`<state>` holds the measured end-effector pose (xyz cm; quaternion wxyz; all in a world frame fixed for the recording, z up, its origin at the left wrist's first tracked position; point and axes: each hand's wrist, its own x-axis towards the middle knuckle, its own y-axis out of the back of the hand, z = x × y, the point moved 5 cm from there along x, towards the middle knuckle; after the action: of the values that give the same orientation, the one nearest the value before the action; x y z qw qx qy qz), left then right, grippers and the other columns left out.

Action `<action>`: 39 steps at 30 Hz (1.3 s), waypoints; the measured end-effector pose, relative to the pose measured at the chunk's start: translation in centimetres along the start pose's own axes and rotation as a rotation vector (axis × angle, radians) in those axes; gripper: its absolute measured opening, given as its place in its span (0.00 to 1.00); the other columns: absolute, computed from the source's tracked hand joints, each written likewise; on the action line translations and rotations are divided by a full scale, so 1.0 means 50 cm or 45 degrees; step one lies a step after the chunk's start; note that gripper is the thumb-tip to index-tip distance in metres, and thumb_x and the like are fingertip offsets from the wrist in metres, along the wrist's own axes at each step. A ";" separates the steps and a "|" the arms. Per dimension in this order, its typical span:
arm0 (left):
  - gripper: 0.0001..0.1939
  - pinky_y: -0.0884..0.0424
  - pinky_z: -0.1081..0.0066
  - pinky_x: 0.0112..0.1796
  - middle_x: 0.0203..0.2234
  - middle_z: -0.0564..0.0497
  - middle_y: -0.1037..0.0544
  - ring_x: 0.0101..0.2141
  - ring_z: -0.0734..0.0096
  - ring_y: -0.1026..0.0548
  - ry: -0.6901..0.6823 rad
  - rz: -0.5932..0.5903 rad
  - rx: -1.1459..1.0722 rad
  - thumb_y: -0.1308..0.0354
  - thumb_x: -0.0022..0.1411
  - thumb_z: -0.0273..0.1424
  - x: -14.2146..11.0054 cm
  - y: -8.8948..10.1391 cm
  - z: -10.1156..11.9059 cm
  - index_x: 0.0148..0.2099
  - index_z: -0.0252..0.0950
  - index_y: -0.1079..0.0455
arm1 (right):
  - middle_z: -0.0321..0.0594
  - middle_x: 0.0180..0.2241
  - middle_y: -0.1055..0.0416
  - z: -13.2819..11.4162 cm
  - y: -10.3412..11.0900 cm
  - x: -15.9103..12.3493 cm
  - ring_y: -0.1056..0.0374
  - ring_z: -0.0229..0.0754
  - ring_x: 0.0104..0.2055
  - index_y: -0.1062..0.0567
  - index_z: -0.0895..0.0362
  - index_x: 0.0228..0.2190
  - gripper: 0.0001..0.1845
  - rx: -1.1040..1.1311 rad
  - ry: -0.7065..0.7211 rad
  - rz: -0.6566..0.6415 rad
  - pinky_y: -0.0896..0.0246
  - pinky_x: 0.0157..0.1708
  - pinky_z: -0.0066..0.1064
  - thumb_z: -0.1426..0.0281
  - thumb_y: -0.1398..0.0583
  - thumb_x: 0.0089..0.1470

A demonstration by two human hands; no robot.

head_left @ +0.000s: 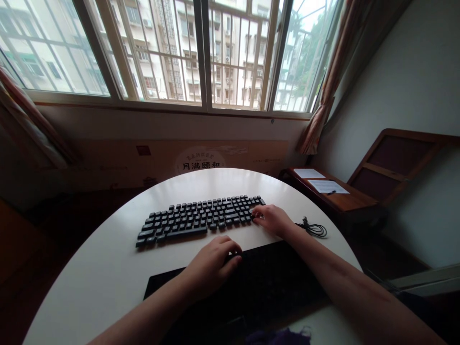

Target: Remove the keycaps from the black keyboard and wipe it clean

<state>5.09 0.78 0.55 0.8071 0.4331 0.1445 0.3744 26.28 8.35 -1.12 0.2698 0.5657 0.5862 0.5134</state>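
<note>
Black keycaps (194, 218) stand loose on the white table, laid out in rows like a full keyboard. Nearer to me lies a flat black keyboard base (266, 282), tilted a little; its surface is too dark to make out in detail. My left hand (215, 261) rests over the far edge of that base, its fingers curled and the thumb close to the index finger. At the right end of the keycap rows, my right hand (271, 218) pinches at a keycap, with its fingertips among the keys. A coiled black cable (314, 229) lies just right of the right wrist.
The round white table (93, 268) curves away on both sides. A bunched purple cloth (280, 337) lies at the near edge. To the right, a wooden chair (359, 201) holds papers (328, 186) and a pen (331, 192). A barred window (204, 57) is ahead.
</note>
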 end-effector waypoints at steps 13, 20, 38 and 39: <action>0.10 0.31 0.62 0.46 0.42 0.46 0.24 0.44 0.59 0.27 -0.049 -0.005 0.047 0.48 0.65 0.34 0.001 -0.003 -0.003 0.44 0.39 0.27 | 0.46 0.41 0.24 -0.077 0.277 -0.103 0.28 0.46 0.41 0.21 0.57 0.41 0.24 0.338 0.229 0.506 0.34 0.42 0.37 0.62 0.54 0.68; 0.11 0.31 0.62 0.47 0.43 0.46 0.23 0.44 0.59 0.26 -0.105 0.017 0.068 0.48 0.64 0.34 0.005 -0.003 -0.005 0.44 0.38 0.26 | 0.35 0.18 0.34 0.010 0.265 -0.264 0.35 0.38 0.19 0.24 0.57 0.36 0.30 0.959 -0.240 0.165 0.36 0.23 0.30 0.48 0.54 0.65; 0.16 0.30 0.61 0.45 0.42 0.45 0.23 0.43 0.58 0.26 -0.163 0.015 0.114 0.50 0.64 0.39 0.020 -0.004 -0.004 0.45 0.37 0.26 | 0.28 0.18 0.43 0.091 0.125 -0.370 0.38 0.34 0.13 0.39 0.54 0.23 0.28 1.043 -0.596 0.259 0.49 0.12 0.24 0.43 0.49 0.57; 0.16 0.30 0.62 0.45 0.42 0.45 0.23 0.43 0.58 0.26 -0.166 0.014 0.113 0.50 0.64 0.39 0.020 -0.003 -0.003 0.45 0.37 0.26 | 0.27 0.17 0.43 0.092 0.124 -0.367 0.38 0.34 0.12 0.39 0.54 0.23 0.28 1.030 -0.595 0.247 0.50 0.11 0.24 0.43 0.49 0.58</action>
<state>5.75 1.54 0.40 0.7927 0.4927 0.1057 0.3431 36.75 -8.59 -1.84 0.1034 0.7777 0.6071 0.1258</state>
